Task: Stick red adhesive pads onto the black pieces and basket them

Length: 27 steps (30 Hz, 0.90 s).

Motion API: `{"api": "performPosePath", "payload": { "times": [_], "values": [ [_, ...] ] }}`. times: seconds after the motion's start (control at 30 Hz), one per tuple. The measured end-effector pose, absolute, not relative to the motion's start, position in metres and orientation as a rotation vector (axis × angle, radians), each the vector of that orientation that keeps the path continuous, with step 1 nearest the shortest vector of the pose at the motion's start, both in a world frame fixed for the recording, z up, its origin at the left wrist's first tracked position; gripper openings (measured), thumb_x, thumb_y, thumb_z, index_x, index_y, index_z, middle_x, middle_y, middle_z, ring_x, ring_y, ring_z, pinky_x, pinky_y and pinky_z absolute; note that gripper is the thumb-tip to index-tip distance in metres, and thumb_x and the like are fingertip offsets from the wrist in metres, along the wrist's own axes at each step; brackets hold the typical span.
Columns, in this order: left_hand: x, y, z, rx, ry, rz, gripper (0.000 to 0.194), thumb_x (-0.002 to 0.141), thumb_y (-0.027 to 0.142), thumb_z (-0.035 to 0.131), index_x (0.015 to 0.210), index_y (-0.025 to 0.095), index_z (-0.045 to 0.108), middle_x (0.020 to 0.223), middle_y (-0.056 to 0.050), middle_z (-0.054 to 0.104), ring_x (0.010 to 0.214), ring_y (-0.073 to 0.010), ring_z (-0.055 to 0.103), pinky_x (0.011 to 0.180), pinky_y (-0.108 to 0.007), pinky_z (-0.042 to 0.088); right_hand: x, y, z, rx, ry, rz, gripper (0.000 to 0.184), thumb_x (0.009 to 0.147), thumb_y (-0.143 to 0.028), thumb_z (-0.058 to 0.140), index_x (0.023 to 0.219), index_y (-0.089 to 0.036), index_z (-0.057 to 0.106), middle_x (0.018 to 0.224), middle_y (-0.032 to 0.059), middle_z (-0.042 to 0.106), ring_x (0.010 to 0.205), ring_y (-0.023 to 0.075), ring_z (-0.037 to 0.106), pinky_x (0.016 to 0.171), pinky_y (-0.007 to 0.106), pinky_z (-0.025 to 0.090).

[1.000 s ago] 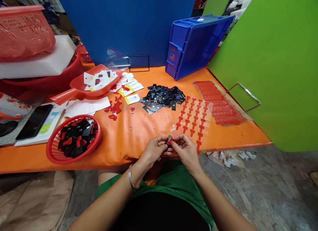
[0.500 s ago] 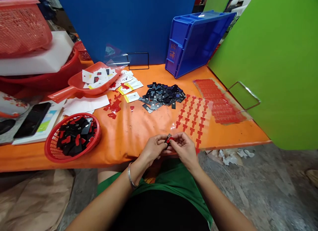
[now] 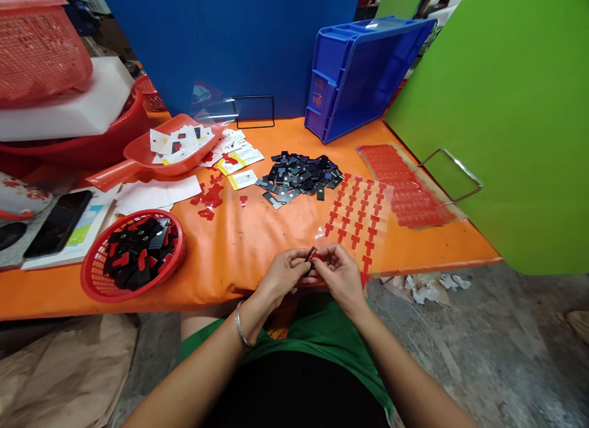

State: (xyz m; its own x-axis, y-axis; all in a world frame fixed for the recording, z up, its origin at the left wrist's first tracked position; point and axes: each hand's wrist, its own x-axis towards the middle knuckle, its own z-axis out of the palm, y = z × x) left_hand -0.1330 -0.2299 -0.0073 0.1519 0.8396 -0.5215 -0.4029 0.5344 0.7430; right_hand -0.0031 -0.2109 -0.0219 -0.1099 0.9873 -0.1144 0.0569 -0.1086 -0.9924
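At the table's front edge my left hand pinches a small black plate, partly hidden by fingers. My right hand presses a red T-shaped sticker against that plate with its thumb. Just beyond my right hand lies a clear sheet bearing rows of red T-shaped stickers. A heap of black plates sits farther back in the middle. To the left, a red basket holds black plates, several with red pieces on them.
Loose red stickers lie left of the heap, near a red dustpan with paper cards. A blue crate stands on its side at the back. A phone lies at left; a wire handle juts from the green panel.
The red sticker now lies more across the black plate under my right thumb. Both hands stay at the same place, and the view has shifted very slightly.
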Motion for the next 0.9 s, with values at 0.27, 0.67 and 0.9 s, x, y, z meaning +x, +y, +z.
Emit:
{"api": "performPosePath", "payload": {
  "times": [0.27, 0.67, 0.9],
  "values": [
    [-0.123, -0.23, 0.001, 0.422, 1.172, 1.026, 0.014, 0.078, 0.011, 0.058, 0.091, 0.01, 0.06, 0.065, -0.003, 0.068, 0.054, -0.0131, 0.065, 0.057, -0.022, 0.055, -0.002, -0.225, -0.021, -1.342, -1.561, 0.936, 0.013, 0.084, -0.033, 0.055, 0.089, -0.021, 0.058, 0.083, 0.0038, 0.061, 0.065, 0.0153, 0.061, 0.059, 0.03, 0.053],
    [-0.123, -0.23, 0.0, 0.435, 1.165, 1.03, 0.011, 0.078, 0.009, 0.058, 0.089, 0.01, 0.061, 0.064, -0.003, 0.068, 0.051, -0.0097, 0.063, 0.054, -0.019, 0.053, 0.0, -0.207, -0.021, -1.36, -1.57, 0.823, 0.01, 0.079, -0.028, 0.059, 0.076, -0.018, 0.059, 0.091, 0.0053, 0.055, 0.075, 0.0145, 0.056, 0.062, 0.026, 0.048],
    [-0.123, -0.23, 0.001, 0.433, 1.162, 1.031, 0.011, 0.077, 0.01, 0.06, 0.088, 0.011, 0.062, 0.066, -0.003, 0.068, 0.053, -0.0102, 0.063, 0.056, -0.02, 0.053, -0.002, -0.207, -0.018, -1.384, -1.581, 0.825, 0.012, 0.079, -0.03, 0.058, 0.074, -0.019, 0.057, 0.082, 0.0029, 0.055, 0.07, 0.0139, 0.054, 0.061, 0.026, 0.046]
  ]
}}
